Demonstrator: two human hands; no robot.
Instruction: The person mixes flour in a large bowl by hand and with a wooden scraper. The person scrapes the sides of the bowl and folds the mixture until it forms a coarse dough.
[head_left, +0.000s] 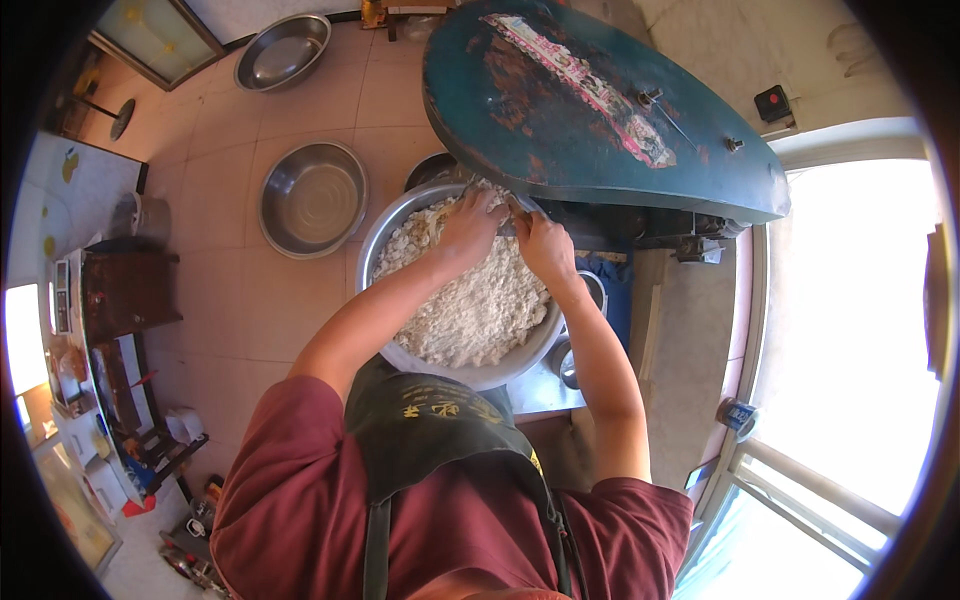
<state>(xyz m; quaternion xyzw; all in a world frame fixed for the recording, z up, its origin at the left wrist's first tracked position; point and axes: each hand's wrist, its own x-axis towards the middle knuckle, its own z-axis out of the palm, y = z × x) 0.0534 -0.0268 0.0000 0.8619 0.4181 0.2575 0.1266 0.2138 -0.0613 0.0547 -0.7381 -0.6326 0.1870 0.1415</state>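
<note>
A large steel basin (398, 352) stands before me, heaped with white crumbly dough or flour (470, 305). My left hand (470, 225) rests on the far side of the heap with fingers curled into the pieces. My right hand (542, 242) is beside it, at the lower edge of a worn teal machine cover (590, 110), fingers bent around something at the outlet that I cannot make out. Both forearms reach forward over the basin.
Two empty steel bowls sit on the tiled floor, one at left (313, 197) and one farther back (283, 50). A dark wooden shelf unit (125, 290) stands at the left. A bright window with a railing (850, 400) fills the right.
</note>
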